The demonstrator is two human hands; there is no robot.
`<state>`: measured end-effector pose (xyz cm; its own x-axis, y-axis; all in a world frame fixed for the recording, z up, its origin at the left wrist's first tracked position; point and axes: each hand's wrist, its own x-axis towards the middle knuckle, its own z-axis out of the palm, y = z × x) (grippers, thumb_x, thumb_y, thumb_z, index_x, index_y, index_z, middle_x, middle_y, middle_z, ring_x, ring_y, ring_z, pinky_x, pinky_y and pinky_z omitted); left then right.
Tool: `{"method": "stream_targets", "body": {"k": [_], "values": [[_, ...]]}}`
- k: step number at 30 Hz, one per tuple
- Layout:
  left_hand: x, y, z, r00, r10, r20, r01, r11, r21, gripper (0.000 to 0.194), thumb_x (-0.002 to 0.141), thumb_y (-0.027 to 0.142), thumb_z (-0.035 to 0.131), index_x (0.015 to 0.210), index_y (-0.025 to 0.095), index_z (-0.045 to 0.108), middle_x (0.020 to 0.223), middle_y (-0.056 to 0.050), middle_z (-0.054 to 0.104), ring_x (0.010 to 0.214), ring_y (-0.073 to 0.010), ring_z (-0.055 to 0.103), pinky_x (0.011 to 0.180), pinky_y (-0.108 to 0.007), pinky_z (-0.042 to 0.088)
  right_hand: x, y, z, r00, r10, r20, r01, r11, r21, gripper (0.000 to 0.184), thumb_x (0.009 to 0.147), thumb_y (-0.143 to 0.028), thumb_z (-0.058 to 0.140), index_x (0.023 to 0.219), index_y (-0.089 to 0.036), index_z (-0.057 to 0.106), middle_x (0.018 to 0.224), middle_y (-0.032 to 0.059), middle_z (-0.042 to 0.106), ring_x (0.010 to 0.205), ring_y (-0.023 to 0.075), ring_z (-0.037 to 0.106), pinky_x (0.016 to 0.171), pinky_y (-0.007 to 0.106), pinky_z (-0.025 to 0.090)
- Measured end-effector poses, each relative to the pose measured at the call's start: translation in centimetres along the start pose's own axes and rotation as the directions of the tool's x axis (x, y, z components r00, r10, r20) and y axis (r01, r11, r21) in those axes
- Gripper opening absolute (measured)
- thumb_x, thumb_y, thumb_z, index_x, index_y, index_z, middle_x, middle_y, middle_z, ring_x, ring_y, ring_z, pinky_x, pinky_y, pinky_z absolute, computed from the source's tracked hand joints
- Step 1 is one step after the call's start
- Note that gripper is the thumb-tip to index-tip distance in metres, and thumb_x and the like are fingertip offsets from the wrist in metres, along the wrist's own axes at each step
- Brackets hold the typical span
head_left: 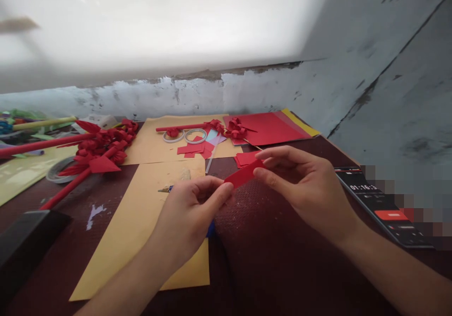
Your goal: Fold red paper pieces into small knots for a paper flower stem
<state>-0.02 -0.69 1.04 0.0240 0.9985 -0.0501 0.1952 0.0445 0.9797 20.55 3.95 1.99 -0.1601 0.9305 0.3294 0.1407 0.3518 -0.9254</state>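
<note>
A small strip of red paper is held between both hands above the dark red table. My left hand pinches its left end with thumb and forefinger. My right hand pinches its right end, the other fingers curled. Under my left hand lies a blue-handled tool, mostly hidden, on a sheet of brown paper.
Red paper flowers on red stems lie at the left. Two tape rings, red scraps and red paper sheets sit further back by the wall. A phone lies at the right, a dark block at the left edge.
</note>
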Motion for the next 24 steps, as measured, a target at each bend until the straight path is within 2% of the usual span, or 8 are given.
{"method": "stream_targets", "body": {"k": [4,7,13,18,24], "values": [[0.11,0.04,-0.23,0.998,-0.02,-0.051,0.021,1.0,0.009,0.03,0.091,0.045,0.073,0.08,0.019,0.081,0.076,-0.004,0.076,0.071,-0.0163,0.065,0.06,-0.024,0.046,0.16,-0.28,0.03,0.996,-0.016,-0.092,0.01,0.998,-0.06,0.012,0.088,-0.021,0.082,0.098,-0.026,0.078,0.088,0.0006,0.078,0.085,0.018,0.076,0.08,0.029,0.065],[0.13,0.1,-0.56,0.995,-0.004,-0.096,0.006,1.0,0.023,0.031,0.091,0.047,0.074,0.08,0.019,0.08,0.075,-0.004,0.075,0.068,-0.016,0.065,0.056,-0.024,0.046,0.39,-0.15,-0.11,0.99,-0.04,-0.137,0.028,0.996,-0.089,0.013,0.089,-0.021,0.08,0.1,-0.027,0.077,0.086,0.0009,0.076,0.084,0.0189,0.076,0.078,0.031,0.064],[0.31,0.27,-0.75,0.985,0.031,-0.17,-0.036,0.999,-0.028,0.029,0.092,0.044,0.074,0.08,0.018,0.08,0.075,-0.003,0.077,0.068,-0.0138,0.066,0.061,-0.021,0.052,0.62,0.62,-0.38,0.979,-0.117,-0.164,0.109,0.992,-0.055,0.017,0.088,-0.019,0.082,0.102,-0.027,0.079,0.082,-0.0014,0.075,0.076,0.0148,0.073,0.071,0.025,0.061],[0.41,0.04,-0.67,0.99,0.016,-0.137,-0.028,0.996,-0.082,0.03,0.093,0.045,0.073,0.082,0.018,0.081,0.076,-0.003,0.078,0.068,-0.0137,0.067,0.062,-0.021,0.053,0.36,0.37,-0.11,0.985,-0.096,-0.144,0.091,0.995,-0.04,0.016,0.088,-0.017,0.081,0.101,-0.027,0.079,0.08,-0.0026,0.075,0.073,0.012,0.071,0.07,0.021,0.06],[0.57,-0.23,-0.59,1.0,-0.012,-0.024,0.008,0.988,-0.151,0.036,0.093,0.049,0.073,0.077,0.017,0.081,0.074,-0.005,0.077,0.066,-0.0131,0.066,0.06,-0.021,0.051,0.19,-0.06,0.15,0.992,-0.075,-0.102,0.072,0.997,-0.026,0.016,0.088,-0.016,0.081,0.1,-0.027,0.078,0.081,-0.0037,0.076,0.074,0.0101,0.073,0.072,0.017,0.06]]}}
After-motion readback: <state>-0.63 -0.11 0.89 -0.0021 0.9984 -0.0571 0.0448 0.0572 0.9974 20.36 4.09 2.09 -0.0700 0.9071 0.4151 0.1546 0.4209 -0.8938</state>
